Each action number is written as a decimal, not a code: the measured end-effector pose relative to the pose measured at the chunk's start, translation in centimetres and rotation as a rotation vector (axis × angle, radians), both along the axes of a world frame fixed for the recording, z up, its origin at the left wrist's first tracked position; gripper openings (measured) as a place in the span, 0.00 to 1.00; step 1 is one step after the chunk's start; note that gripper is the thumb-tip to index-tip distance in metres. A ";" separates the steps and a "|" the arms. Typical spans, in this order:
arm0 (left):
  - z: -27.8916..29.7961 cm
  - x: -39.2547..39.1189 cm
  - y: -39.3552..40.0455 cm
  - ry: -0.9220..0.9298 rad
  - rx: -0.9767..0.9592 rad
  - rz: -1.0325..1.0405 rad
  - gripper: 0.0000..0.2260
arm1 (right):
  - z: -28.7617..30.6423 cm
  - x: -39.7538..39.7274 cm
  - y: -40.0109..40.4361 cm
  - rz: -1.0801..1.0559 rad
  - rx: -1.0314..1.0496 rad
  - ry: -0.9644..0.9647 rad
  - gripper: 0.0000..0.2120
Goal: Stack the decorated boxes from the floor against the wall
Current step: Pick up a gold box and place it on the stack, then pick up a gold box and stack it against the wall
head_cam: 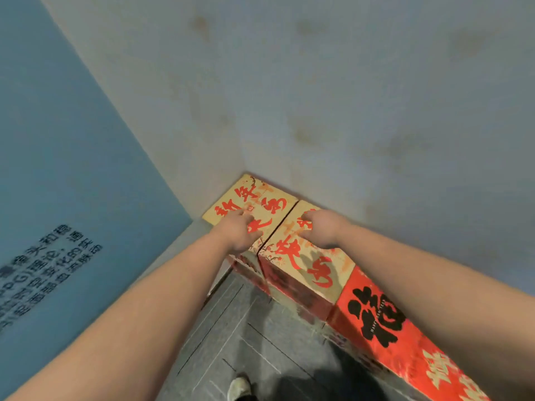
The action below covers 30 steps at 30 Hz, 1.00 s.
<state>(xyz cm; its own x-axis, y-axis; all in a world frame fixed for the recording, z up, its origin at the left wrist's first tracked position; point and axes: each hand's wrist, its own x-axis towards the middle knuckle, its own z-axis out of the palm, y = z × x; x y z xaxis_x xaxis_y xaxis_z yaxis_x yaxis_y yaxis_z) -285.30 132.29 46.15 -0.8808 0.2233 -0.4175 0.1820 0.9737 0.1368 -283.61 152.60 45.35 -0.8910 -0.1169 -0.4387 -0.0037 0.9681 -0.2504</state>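
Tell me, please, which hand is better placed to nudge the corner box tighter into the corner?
The left hand: it already rests on the corner box, near its front edge. The right hand lies on the neighbouring box, across the seam.

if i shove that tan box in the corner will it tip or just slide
The tan corner box would probably slide rather than tip: its top looks broad and flat. It has little room to go, since it sits tight in the wall corner beside the second tan box. It looks like stiff cardboard, probably holding shape.
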 end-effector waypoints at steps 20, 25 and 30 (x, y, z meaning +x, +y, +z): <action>7.9 42.8 -23.3 0.099 0.041 0.842 0.27 | 8.7 25.5 -29.2 0.894 0.094 0.101 0.28; 7.5 61.8 -27.9 0.113 0.073 1.066 0.27 | 8.7 41.1 -37.5 1.095 0.124 0.113 0.28; 6.4 81.5 -30.6 0.110 0.068 1.314 0.26 | 7.6 58.7 -45.9 1.351 0.111 0.123 0.27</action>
